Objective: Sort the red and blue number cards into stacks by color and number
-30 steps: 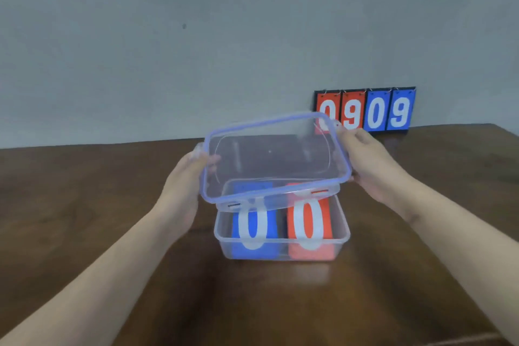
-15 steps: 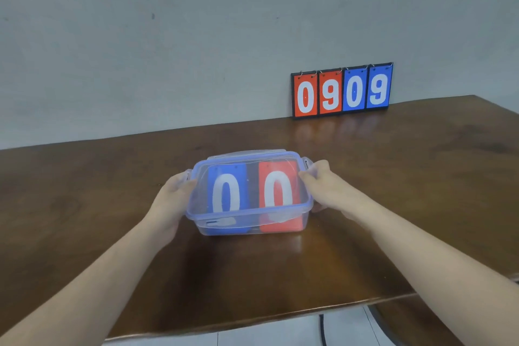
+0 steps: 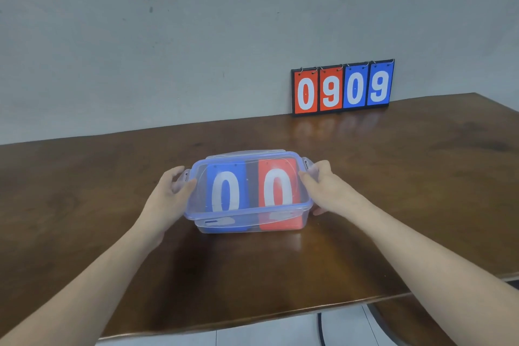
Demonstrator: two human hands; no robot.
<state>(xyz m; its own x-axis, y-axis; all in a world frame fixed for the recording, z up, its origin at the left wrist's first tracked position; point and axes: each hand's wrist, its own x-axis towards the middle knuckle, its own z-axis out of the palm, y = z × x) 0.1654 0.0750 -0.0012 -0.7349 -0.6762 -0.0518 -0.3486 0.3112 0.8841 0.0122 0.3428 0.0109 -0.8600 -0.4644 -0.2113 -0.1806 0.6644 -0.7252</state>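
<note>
A clear plastic box [image 3: 252, 224] with a blue-rimmed lid [image 3: 247, 156] sits mid-table. Inside, a blue stack [image 3: 224, 194] on the left and a red stack [image 3: 278, 191] on the right each show a white 0. My left hand [image 3: 171, 196] grips the box's left end, fingers curled over the side latch. My right hand [image 3: 323, 188] grips the right end at the other latch. The lid lies closed over the box.
A black flip scoreboard [image 3: 342, 87] leans on the grey wall at the back right, showing red 0 and 9, blue 0 and 9. The brown wooden table [image 3: 393, 191] ends close to me; a black cable [image 3: 320, 329] hangs below its front edge.
One second ago both hands held the lid lifted above the open box. The lid came down onto the box, and both hands now sit at its side latches.
</note>
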